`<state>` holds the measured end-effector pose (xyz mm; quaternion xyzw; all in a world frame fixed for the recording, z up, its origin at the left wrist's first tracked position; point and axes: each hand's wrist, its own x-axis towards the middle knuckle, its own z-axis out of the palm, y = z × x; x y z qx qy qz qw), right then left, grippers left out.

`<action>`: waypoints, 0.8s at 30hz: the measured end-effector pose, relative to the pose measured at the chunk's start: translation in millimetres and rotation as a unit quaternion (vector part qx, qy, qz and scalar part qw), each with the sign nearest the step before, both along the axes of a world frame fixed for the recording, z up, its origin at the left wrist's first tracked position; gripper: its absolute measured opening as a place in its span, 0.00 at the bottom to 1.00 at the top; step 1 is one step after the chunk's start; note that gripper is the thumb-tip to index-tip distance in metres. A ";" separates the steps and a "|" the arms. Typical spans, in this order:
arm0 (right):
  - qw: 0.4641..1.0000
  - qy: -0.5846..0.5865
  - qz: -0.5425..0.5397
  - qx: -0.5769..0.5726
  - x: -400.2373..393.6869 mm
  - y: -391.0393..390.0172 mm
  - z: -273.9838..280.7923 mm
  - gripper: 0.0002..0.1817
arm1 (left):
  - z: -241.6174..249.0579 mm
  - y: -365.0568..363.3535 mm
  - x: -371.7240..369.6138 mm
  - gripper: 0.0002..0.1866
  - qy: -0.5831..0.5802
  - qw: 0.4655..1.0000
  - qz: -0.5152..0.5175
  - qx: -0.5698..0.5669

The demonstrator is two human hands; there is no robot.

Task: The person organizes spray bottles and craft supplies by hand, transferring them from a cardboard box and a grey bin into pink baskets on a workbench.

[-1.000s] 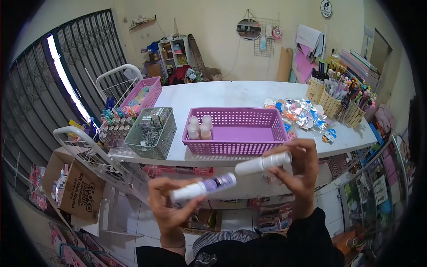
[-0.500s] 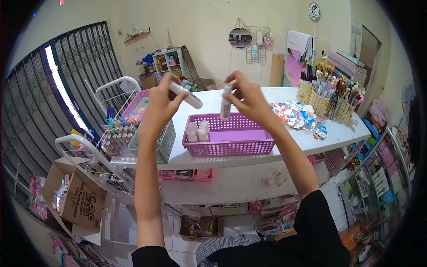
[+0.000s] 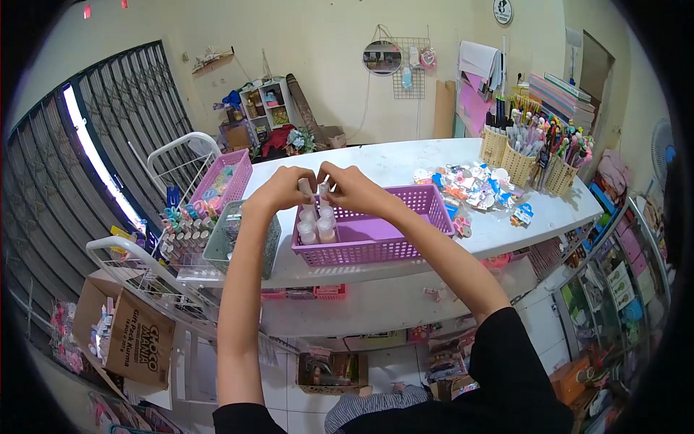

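At the left end of the purple basket, my left hand and my right hand are close together. Each is closed round a slim white bottle, the left bottle tilted and the right bottle nearly upright. Fingers cover part of both, and any labels are hidden. Just below them, several white bottles stand in the basket's left end. Its purple floor shows to their right.
A green basket stands left of the purple one, near a rack of capped tubes. Loose small packets are heaped on the white table. Woven pen holders stand at its right end. A cardboard box sits lower left.
Both hands have come down and together over the basket's left end, carrying the white bottles. The right hand moved left; the camera view has shifted slightly.
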<state>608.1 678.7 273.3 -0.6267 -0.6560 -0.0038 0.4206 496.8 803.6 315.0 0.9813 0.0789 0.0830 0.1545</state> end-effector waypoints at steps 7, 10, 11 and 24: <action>1.000 0.000 0.007 0.000 0.7 -2.1 1.2 0.14 | -5.9 6.1 2.5 0.20 0.054 0.997 -0.023 0.060; 0.999 -0.022 0.014 -0.021 1.0 -4.6 1.0 0.16 | -3.4 5.9 -1.0 0.20 0.098 0.994 0.015 -0.038; 0.999 -0.029 0.008 -0.031 1.3 -5.4 1.1 0.18 | -3.7 7.5 -1.9 0.21 0.093 0.994 0.017 -0.051; 0.995 0.063 0.012 0.078 3.0 -121.3 28.7 0.23 | 2.4 -67.5 -43.0 0.16 -0.410 0.909 0.053 0.049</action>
